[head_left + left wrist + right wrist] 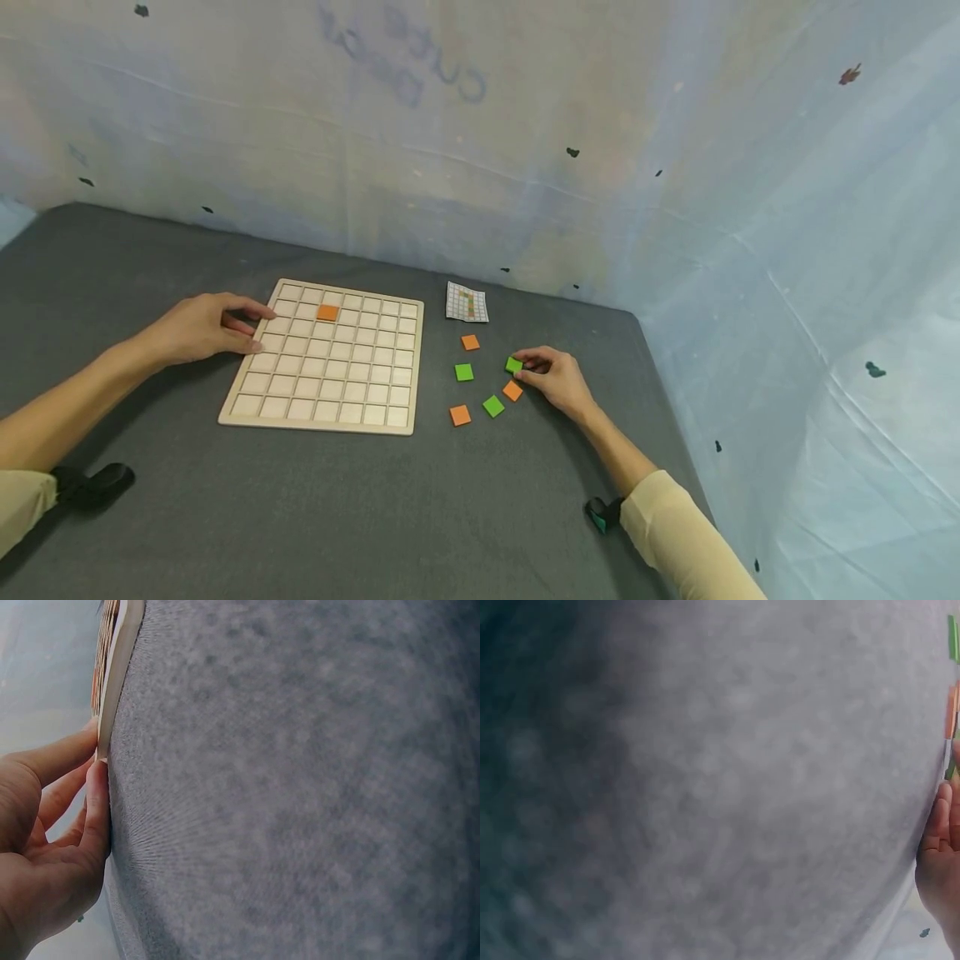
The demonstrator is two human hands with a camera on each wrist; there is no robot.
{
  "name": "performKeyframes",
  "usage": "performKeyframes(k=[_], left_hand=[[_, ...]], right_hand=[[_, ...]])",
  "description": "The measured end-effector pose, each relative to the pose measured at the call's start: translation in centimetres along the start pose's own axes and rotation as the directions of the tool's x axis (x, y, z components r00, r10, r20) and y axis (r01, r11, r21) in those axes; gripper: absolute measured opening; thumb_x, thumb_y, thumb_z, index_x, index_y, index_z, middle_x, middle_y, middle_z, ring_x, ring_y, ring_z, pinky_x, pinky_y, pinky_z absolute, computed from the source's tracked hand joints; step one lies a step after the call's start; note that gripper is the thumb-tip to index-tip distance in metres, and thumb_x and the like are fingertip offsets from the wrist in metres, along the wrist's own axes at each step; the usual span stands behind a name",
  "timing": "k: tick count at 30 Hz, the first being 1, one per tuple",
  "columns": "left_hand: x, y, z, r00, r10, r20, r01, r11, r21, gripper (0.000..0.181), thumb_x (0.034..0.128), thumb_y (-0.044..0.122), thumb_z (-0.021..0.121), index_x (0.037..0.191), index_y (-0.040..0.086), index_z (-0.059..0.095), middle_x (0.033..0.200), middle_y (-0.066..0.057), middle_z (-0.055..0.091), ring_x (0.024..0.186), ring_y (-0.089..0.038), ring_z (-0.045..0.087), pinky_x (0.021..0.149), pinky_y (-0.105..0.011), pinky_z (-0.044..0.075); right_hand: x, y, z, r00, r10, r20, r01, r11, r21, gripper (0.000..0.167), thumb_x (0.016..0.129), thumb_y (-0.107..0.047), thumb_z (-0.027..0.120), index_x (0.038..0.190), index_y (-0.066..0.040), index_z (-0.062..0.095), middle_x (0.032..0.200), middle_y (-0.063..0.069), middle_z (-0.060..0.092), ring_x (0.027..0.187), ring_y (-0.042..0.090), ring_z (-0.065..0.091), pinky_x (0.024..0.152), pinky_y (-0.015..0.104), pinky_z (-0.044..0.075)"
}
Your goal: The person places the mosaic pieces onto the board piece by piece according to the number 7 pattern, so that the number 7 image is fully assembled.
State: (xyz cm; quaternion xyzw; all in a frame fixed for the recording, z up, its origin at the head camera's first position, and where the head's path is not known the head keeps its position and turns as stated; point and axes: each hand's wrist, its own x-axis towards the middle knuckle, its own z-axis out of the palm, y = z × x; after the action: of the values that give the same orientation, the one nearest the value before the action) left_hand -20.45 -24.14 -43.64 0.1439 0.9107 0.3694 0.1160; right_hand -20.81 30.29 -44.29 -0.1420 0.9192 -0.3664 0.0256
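Observation:
The square wooden grid board (318, 430) lies flat on the dark cloth, with an orange tile (327, 312) in one of its upper cells. My left hand (198, 329) holds the board's left edge between fingers and thumb; in the left wrist view that hand (56, 832) grips the pale rim (124, 660). To the right of the board, my right hand (558, 382) pinches a green tile (513, 365) at the cloth. At the right wrist view's edge, only part of this hand (941, 859) shows.
Loose orange tiles (460, 415) and green tiles (464, 372) lie between the board and my right hand. A small printed pattern card (467, 302) rests behind them. A pale sheet (450, 192) hangs along the back and right of the table.

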Motion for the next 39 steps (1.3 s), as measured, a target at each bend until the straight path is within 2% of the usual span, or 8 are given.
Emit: performKeyframes(k=[7,11,14,18,26,33,36,39], left_hand=[[-0.2,-0.3,0.3,1.0,0.007,-0.014,-0.007,1.0,0.004,0.058,0.0875,0.029,0.079,0.136,0.005,0.059,0.13,-0.023,0.056,0.109,-0.036,0.061,0.075,-0.036,0.051],[-0.4,-0.5,0.4,1.0,0.008,-0.018,-0.008,1.0,0.01,0.058,0.087,0.031,0.079,0.135,0.005,0.06,0.128,-0.022,0.057,0.107,-0.035,0.062,0.074,-0.035,0.051],[-0.4,-0.4,0.4,1.0,0.01,-0.014,-0.01,1.0,0.008,0.058,0.0873,0.032,0.079,0.135,0.006,0.06,0.128,-0.021,0.057,0.108,-0.035,0.062,0.074,-0.036,0.052],[-0.5,-0.4,0.5,1.0,0.008,-0.01,-0.008,1.0,0.0,0.058,0.0875,0.031,0.079,0.136,0.006,0.059,0.129,-0.022,0.057,0.109,-0.036,0.061,0.075,-0.037,0.052],[-0.6,-0.8,0.5,1.0,0.0,-0.014,0.0,1.0,-0.01,0.058,0.0874,0.031,0.079,0.136,0.007,0.059,0.13,-0.021,0.056,0.11,-0.035,0.061,0.074,-0.033,0.052],[-0.5,-0.7,0.4,1.0,0.005,-0.02,-0.005,1.0,-0.009,0.059,0.0871,0.032,0.079,0.136,0.005,0.059,0.129,-0.022,0.057,0.109,-0.035,0.061,0.074,-0.032,0.052],[-0.2,-0.7,0.3,1.0,0.014,-0.018,-0.014,1.0,-0.01,0.06,0.0867,0.032,0.079,0.136,0.004,0.059,0.129,-0.022,0.057,0.109,-0.035,0.061,0.074,-0.032,0.051],[0.0,-0.5,0.2,1.0,0.023,-0.02,-0.024,1.0,-0.01,0.059,0.087,0.031,0.079,0.135,0.004,0.059,0.128,-0.021,0.057,0.109,-0.035,0.062,0.074,-0.031,0.051]], right_hand=[[0.1,-1.1,-0.5,1.0,-0.009,-0.012,0.01,0.993,0.118,0.031,0.088,-0.009,0.076,0.119,-0.006,0.071,0.111,0.012,0.07,0.098,0.026,0.067,0.075,0.025,0.054],[0.2,-3.3,-0.7,1.0,-0.019,0.0,0.018,0.98,0.197,0.032,0.09,-0.002,0.073,0.121,0.005,0.067,0.118,0.021,0.065,0.106,0.033,0.064,0.079,0.024,0.053],[0.3,-5.1,-0.9,1.0,-0.007,0.012,0.004,0.975,0.222,0.033,0.09,0.001,0.072,0.121,0.008,0.066,0.12,0.023,0.063,0.109,0.035,0.063,0.083,0.025,0.054],[1.2,-6.2,-0.4,1.0,-0.015,0.013,0.012,0.974,0.225,0.034,0.091,0.0,0.071,0.123,0.007,0.065,0.123,0.022,0.063,0.11,0.034,0.063,0.086,0.027,0.053],[4.4,-5.2,2.5,0.998,-0.065,-0.006,0.064,0.971,0.232,0.033,0.09,-0.011,0.075,0.122,-0.005,0.07,0.116,0.012,0.069,0.102,0.024,0.066,0.085,0.033,0.054],[6.1,-7.5,4.0,0.995,-0.103,0.008,0.096,0.954,0.283,0.033,0.09,-0.011,0.075,0.121,-0.003,0.07,0.113,0.01,0.07,0.1,0.02,0.067,0.08,0.035,0.056],[6.3,-9.3,4.3,0.993,-0.114,0.037,0.097,0.947,0.307,0.033,0.09,-0.009,0.074,0.121,0.001,0.069,0.112,0.016,0.07,0.099,0.026,0.068,0.077,0.041,0.057],[6.3,-11.2,4.5,0.989,-0.137,0.056,0.115,0.951,0.288,0.031,0.091,-0.006,0.072,0.12,0.004,0.068,0.112,0.02,0.069,0.096,0.032,0.068,0.072,0.039,0.056]])
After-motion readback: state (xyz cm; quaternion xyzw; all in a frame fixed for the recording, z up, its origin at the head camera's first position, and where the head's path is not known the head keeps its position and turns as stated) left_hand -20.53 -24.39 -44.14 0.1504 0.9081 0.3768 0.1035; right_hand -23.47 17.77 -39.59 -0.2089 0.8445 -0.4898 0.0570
